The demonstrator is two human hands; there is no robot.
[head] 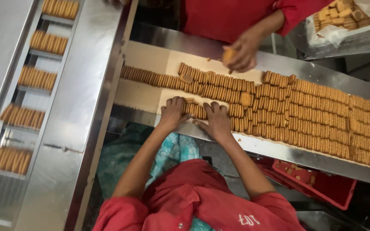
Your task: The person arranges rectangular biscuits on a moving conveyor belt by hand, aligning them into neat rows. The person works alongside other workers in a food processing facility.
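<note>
Left hand (pixel 173 112) at 6 o'clock of the belt (pixel 144 92), palm down, fingers half curled, pressed against the left end of a short stack of biscuits (pixel 195 111). Right hand (pixel 217 119) just beside it at 3 o'clock, palm down, fingers spread loosely, pressed on the stack's right end. The stack sits squeezed between the 2 hands at the near edge of the belt; neither hand wraps around it.

Rows of biscuits (pixel 313 115) stand on edge and fill the belt toward 3 o'clock. 1 thinner row (pixel 150 78) runs off toward 9 o'clock.

Co-worker's hand (pixel 241 52) at 12 o'clock, across the belt, fingers closed on a single biscuit (pixel 228 54) just above the far row. Red sleeve (pixel 294 10) behind it.

Metal chute (pixel 35 81) at 9 o'clock, with batches of biscuits (pixel 37 78) lined up in separate slots. Red crate (pixel 322 182) at 4 o'clock below the belt, a few broken pieces inside. Tray (pixel 356 36) of loose biscuits at 1 o'clock.
</note>
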